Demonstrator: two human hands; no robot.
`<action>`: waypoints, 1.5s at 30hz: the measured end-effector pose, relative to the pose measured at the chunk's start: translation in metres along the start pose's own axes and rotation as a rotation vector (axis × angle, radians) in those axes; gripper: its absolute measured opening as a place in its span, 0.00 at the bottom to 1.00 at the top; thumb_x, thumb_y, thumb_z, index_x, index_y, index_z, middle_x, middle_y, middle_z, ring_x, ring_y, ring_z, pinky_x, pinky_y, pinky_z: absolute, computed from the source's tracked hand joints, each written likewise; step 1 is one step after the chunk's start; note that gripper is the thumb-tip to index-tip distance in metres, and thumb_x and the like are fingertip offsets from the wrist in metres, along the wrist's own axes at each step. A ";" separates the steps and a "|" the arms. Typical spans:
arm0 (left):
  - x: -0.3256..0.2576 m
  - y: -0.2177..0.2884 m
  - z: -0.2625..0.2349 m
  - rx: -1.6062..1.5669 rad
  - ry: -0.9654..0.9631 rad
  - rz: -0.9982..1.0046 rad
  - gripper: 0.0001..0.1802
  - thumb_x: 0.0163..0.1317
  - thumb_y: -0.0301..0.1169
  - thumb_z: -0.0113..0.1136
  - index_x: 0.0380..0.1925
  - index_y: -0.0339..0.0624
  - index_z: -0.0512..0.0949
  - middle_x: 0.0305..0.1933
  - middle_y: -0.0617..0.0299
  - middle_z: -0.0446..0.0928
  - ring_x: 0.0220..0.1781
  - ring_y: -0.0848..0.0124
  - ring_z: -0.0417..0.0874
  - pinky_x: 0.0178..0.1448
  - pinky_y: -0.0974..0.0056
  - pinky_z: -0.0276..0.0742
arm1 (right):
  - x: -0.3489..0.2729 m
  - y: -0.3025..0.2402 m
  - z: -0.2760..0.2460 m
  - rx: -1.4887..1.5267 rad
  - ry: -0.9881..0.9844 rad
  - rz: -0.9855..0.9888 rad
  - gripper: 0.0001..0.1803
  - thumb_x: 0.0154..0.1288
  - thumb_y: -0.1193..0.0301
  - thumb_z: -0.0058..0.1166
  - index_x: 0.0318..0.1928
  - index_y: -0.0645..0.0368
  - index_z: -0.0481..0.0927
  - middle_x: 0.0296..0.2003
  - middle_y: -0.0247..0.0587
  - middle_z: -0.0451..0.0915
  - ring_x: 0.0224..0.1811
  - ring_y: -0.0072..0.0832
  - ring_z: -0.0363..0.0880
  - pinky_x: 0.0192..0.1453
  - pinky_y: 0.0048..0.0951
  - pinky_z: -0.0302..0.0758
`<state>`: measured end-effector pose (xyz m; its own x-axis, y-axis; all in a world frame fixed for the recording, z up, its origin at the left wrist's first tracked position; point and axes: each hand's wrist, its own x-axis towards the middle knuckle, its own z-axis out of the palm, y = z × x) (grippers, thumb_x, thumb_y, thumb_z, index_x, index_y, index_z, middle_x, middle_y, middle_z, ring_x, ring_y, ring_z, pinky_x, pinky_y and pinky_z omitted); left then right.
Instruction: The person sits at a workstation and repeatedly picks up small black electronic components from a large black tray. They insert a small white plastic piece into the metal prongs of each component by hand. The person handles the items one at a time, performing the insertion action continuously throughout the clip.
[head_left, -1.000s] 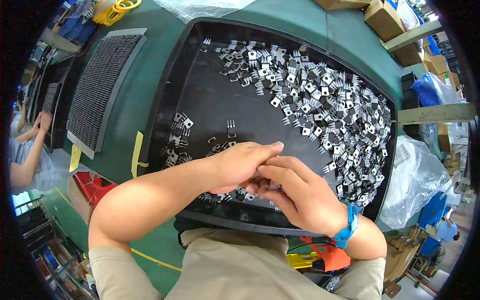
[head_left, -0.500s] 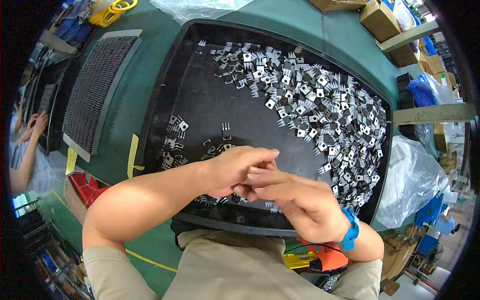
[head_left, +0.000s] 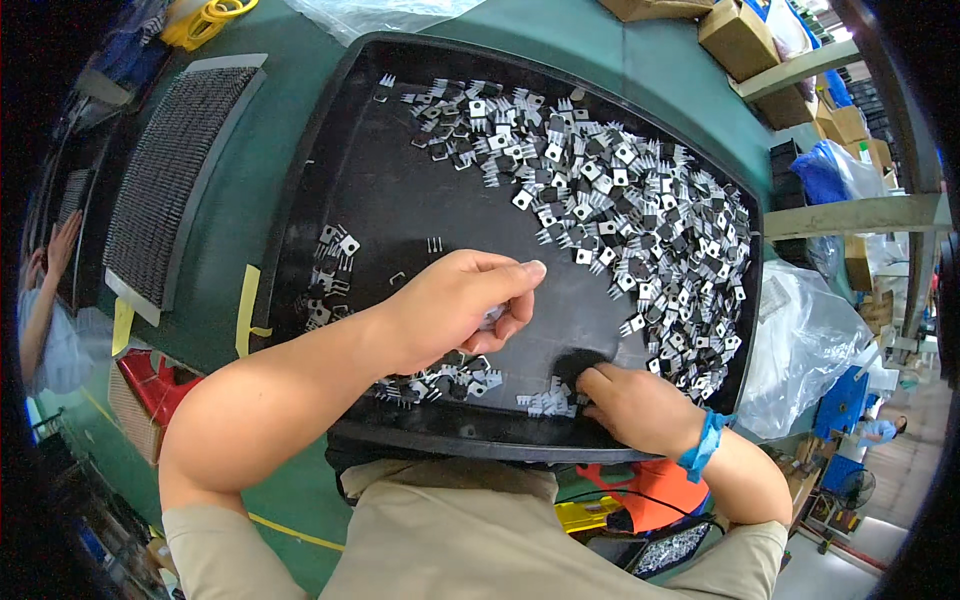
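Note:
My left hand [head_left: 470,305] is closed above the middle of the black tray [head_left: 400,200]. Its fingers curl round a few silvery-grey pieces that look like transistors, mostly hidden by the palm, and its thumb points right. Lower down, my right hand [head_left: 635,405], with a blue band at the wrist, reaches to the tray floor by the near wall. Its fingers are bent together, their tips partly hidden. Just left of them lies a small group of three-legged transistors [head_left: 548,399]. More transistors [head_left: 440,383] lie below my left forearm.
A large heap of loose transistors [head_left: 620,190] fills the tray's far and right side. Left of the tray stands a panel of dense dark rows [head_left: 180,180]. Clear plastic bags [head_left: 800,350] lie at the right. Another person's hand [head_left: 65,240] shows at far left.
My right hand has left my left hand and moved down and right to the tray floor. My left hand stays closed over the tray. The view has shifted slightly.

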<state>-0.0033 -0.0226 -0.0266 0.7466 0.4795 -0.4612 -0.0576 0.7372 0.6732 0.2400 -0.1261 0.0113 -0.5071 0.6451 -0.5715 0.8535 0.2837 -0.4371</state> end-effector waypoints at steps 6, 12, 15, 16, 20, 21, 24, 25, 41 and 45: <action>-0.002 0.000 -0.003 0.042 0.060 0.019 0.21 0.70 0.44 0.51 0.22 0.41 0.74 0.18 0.65 0.69 0.16 0.77 0.65 0.18 0.72 0.57 | 0.028 -0.015 -0.006 0.034 -0.020 -0.172 0.15 0.61 0.71 0.56 0.47 0.60 0.71 0.43 0.49 0.74 0.41 0.49 0.79 0.41 0.44 0.78; -0.002 0.006 0.000 0.071 0.043 0.051 0.20 0.70 0.43 0.51 0.22 0.42 0.74 0.18 0.66 0.68 0.15 0.78 0.65 0.18 0.73 0.56 | 0.025 -0.007 -0.014 -0.206 0.158 -0.435 0.21 0.63 0.70 0.47 0.58 0.53 0.71 0.50 0.49 0.70 0.47 0.41 0.78 0.45 0.37 0.80; 0.000 0.007 0.001 0.089 0.048 0.054 0.20 0.70 0.43 0.51 0.22 0.42 0.74 0.18 0.66 0.68 0.15 0.79 0.65 0.18 0.73 0.56 | 0.038 -0.017 -0.008 -0.199 0.150 -0.538 0.22 0.62 0.70 0.46 0.58 0.51 0.72 0.52 0.49 0.70 0.47 0.37 0.78 0.44 0.34 0.81; 0.000 0.007 0.001 0.093 0.050 0.046 0.20 0.69 0.43 0.51 0.22 0.42 0.74 0.18 0.67 0.68 0.15 0.79 0.65 0.18 0.73 0.56 | 0.043 -0.019 -0.006 -0.209 0.163 -0.576 0.22 0.62 0.70 0.46 0.58 0.51 0.73 0.52 0.48 0.70 0.46 0.36 0.78 0.43 0.34 0.81; 0.001 0.005 -0.001 0.104 0.059 0.041 0.19 0.69 0.43 0.52 0.23 0.42 0.75 0.18 0.67 0.69 0.15 0.80 0.65 0.18 0.74 0.56 | 0.054 -0.028 -0.004 -0.277 0.135 -0.579 0.21 0.58 0.70 0.49 0.54 0.56 0.74 0.51 0.41 0.71 0.44 0.32 0.77 0.42 0.32 0.80; 0.001 0.005 -0.001 0.105 0.057 0.047 0.19 0.69 0.43 0.52 0.23 0.42 0.75 0.18 0.67 0.69 0.15 0.80 0.65 0.18 0.74 0.56 | 0.055 -0.028 -0.005 -0.287 0.129 -0.597 0.21 0.58 0.70 0.49 0.53 0.57 0.74 0.51 0.41 0.71 0.43 0.31 0.77 0.42 0.31 0.80; 0.000 0.006 0.001 0.119 0.066 0.031 0.19 0.69 0.43 0.52 0.24 0.42 0.75 0.19 0.67 0.69 0.16 0.80 0.65 0.19 0.74 0.57 | 0.056 -0.026 -0.006 -0.295 0.112 -0.635 0.20 0.57 0.69 0.50 0.51 0.58 0.75 0.50 0.41 0.72 0.42 0.31 0.78 0.41 0.31 0.80; 0.001 0.006 0.001 0.126 0.058 0.028 0.19 0.69 0.43 0.52 0.24 0.42 0.75 0.19 0.67 0.69 0.16 0.80 0.65 0.19 0.74 0.57 | 0.056 -0.022 -0.004 -0.282 0.109 -0.639 0.20 0.57 0.69 0.51 0.51 0.59 0.75 0.50 0.42 0.72 0.42 0.32 0.78 0.41 0.31 0.80; 0.002 0.006 0.001 0.184 0.037 -0.012 0.19 0.69 0.43 0.52 0.24 0.42 0.75 0.20 0.67 0.69 0.17 0.79 0.65 0.21 0.74 0.58 | 0.063 -0.027 -0.005 -0.334 0.094 -0.697 0.15 0.55 0.68 0.50 0.45 0.51 0.76 0.43 0.38 0.71 0.37 0.29 0.77 0.35 0.27 0.79; 0.004 0.004 0.000 0.177 0.046 -0.028 0.19 0.69 0.43 0.52 0.24 0.42 0.75 0.20 0.66 0.69 0.17 0.79 0.65 0.21 0.74 0.58 | 0.065 -0.032 -0.006 -0.380 0.134 -0.710 0.13 0.55 0.68 0.50 0.42 0.50 0.76 0.39 0.36 0.71 0.33 0.28 0.77 0.29 0.27 0.78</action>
<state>-0.0008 -0.0177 -0.0258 0.7150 0.4845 -0.5040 0.0830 0.6570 0.7493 0.1804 -0.0888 -0.0077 -0.9443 0.2938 -0.1484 0.3288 0.8625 -0.3846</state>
